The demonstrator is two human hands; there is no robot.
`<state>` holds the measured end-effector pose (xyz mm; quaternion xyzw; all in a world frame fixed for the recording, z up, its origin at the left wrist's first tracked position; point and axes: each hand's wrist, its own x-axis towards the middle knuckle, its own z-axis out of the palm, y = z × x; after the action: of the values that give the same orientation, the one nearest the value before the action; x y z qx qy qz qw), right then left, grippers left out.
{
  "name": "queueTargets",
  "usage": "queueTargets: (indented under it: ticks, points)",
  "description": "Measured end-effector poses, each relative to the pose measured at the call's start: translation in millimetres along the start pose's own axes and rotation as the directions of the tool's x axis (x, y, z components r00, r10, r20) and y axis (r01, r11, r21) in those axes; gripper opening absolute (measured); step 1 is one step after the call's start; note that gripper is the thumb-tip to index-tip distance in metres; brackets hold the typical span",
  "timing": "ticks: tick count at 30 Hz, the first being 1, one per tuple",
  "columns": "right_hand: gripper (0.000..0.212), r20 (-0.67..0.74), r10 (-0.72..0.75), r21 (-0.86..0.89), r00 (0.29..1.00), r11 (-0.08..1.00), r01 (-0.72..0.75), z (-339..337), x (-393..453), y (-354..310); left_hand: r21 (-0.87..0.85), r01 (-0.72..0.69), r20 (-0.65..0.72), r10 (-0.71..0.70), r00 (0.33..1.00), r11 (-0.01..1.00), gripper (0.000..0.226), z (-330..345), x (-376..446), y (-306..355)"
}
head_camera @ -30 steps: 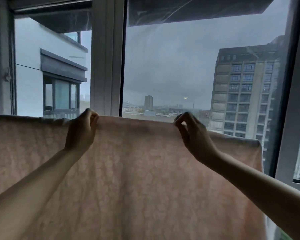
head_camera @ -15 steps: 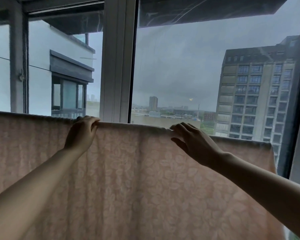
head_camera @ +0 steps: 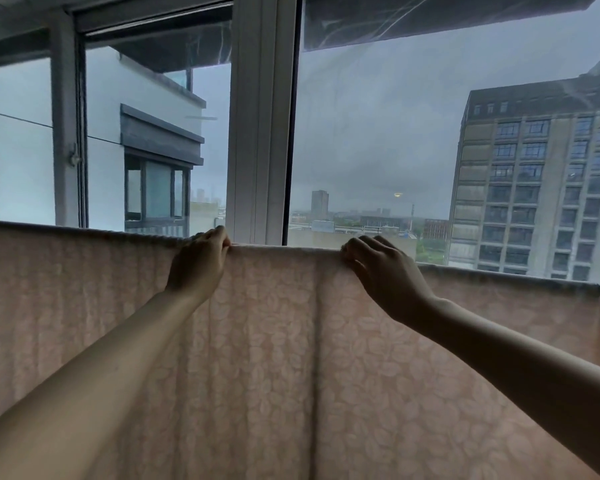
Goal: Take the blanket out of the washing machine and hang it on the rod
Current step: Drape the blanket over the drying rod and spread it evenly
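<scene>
Blanket (head_camera: 274,358) hangs spread in front of the window (head_camera: 378,133) — top edge folded over, rod hidden. Left hand (head_camera: 196,266) and right hand (head_camera: 383,271) both curl over that top edge, gripping it, slightly apart.

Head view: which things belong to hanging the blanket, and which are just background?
In the job: blanket, left hand and right hand gripping its top edge.
Background: window frame, tall building outside.

blanket (head_camera: 274,358) draped | left hand (head_camera: 198,263), right hand (head_camera: 385,271) grip top edge
</scene>
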<state>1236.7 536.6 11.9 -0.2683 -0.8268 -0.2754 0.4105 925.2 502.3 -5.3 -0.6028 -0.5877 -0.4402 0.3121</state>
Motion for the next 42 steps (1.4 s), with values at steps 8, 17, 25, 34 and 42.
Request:
queueTargets:
  ticks: [8, 17, 25, 34, 42]
  points:
    - [0.013, 0.069, -0.077, -0.102, 0.995, 0.991, 0.084, 9, -2, -9, 0.123, -0.009, 0.014, 0.007, 1.0, 0.992, 0.012, 2, -10, 2]
    - [0.009, 0.023, 0.038, -0.112, 0.999, 0.993, -0.035, -23, -27, 12, 0.251, 0.052, 0.011, -0.057, 0.998, 0.967, 0.011, 1, -7, -9]
    - [0.011, 0.009, 0.102, -0.076, 0.995, 0.992, -0.101, -35, -31, 23, 0.065, 0.181, 0.053, -0.184, 0.981, 0.981, 0.012, 11, -9, 39]
    - [0.011, -0.157, 0.092, 0.259, 0.983, 0.965, -0.049, -56, -29, 10, -0.308, -0.152, 0.039, 0.172, 0.984, 0.939, 0.029, 12, -15, 101]
    - [0.017, 0.092, -0.189, -0.025, 0.978, 0.981, 0.192, -61, -55, 22, -0.334, -0.163, -0.048, 0.156, 0.987, 0.928, 0.012, 12, -33, 86]
